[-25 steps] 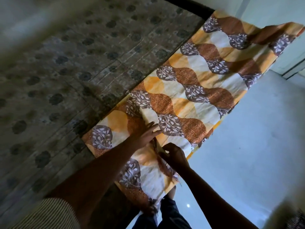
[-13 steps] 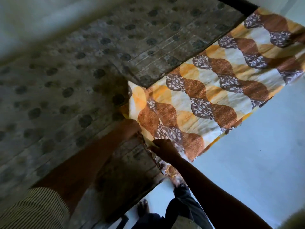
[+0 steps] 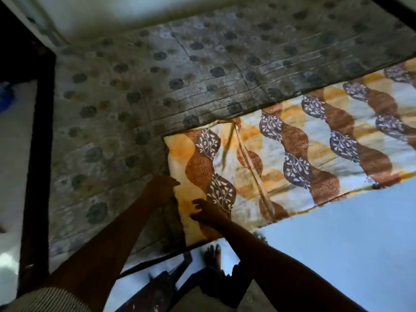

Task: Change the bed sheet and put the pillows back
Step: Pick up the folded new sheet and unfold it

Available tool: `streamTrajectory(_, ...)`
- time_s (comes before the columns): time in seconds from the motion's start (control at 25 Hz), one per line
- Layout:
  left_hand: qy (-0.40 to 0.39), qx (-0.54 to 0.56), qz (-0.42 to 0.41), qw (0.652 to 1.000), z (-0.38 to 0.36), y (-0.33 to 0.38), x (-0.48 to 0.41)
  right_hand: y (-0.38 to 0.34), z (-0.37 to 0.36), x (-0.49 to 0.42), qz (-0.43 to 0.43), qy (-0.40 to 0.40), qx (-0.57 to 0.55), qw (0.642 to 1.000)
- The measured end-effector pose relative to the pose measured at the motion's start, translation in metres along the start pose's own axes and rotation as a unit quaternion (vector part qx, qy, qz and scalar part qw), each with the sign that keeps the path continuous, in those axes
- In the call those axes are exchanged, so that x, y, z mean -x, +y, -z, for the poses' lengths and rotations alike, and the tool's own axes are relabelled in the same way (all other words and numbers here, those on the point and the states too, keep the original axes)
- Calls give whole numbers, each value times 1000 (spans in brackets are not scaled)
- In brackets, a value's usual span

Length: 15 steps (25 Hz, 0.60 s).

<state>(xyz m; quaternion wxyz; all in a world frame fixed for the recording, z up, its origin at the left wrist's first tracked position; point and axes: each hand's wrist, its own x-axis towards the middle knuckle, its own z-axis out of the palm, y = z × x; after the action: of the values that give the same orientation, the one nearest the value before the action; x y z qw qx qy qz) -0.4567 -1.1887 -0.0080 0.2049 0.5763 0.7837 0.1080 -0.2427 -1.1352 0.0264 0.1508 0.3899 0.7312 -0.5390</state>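
A folded bed sheet [image 3: 299, 152] with orange, brown and white waves and leaf prints lies along the near edge of a bare grey mattress [image 3: 202, 64] with dark flower marks. My left hand [image 3: 163, 188] is at the sheet's left edge, fingers on the fold. My right hand [image 3: 206, 212] rests on the sheet's near left corner with fingers spread. The sheet's right part runs out of view.
A dark wooden bed frame [image 3: 38, 154] borders the mattress on the left and at the near edge. Pale floor [image 3: 337, 255] lies to the right of the bed. My bare foot [image 3: 212, 255] stands on the floor beside the frame.
The view swung left along the bed. My hands moved to the sheet's left end, and a further fold of the sheet now lies spread out there. My right hand let go and opened.
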Motion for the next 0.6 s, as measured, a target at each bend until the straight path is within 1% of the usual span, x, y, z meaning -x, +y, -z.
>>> streamTrajectory(0.04, 11, 33, 15, 999, -3, 8, 14, 1, -4, 5, -5, 3, 6, 1000)
streamTrajectory(0.08, -29, 135, 75, 988, -2, 20, 31, 3, -7, 9, 0, 8, 28, 1000)
streamTrajectory(0.16, -58, 211, 180, 959, -23, 30, 77, 6, -9, 19, 15, 1, 75, 997)
streamTrajectory(0.24, -34, 236, 275, 931, -42, 47, 120, 7, -11, 25, 26, -18, 99, 995)
streamTrajectory(0.32, 26, 292, 340, 894, -58, 67, 166, 7, -15, 32, 52, -41, 130, 989)
streamTrajectory(0.36, 68, 321, 366, 871, -67, 77, 192, 8, -22, 34, 71, -51, 172, 981)
streamTrajectory(0.4, 107, 340, 401, 844, -76, 87, 217, 7, -29, 36, 97, -65, 214, 970)
streamTrajectory(0.48, 204, 373, 471, 772, -97, 108, 263, 4, -50, 41, 144, -114, 229, 956)
streamTrajectory(0.52, 255, 393, 498, 730, -108, 121, 283, 4, -62, 45, 149, -150, 223, 952)
streamTrajectory(0.6, 323, 421, 562, 635, -128, 143, 314, 5, -86, 48, 154, -196, 238, 939)
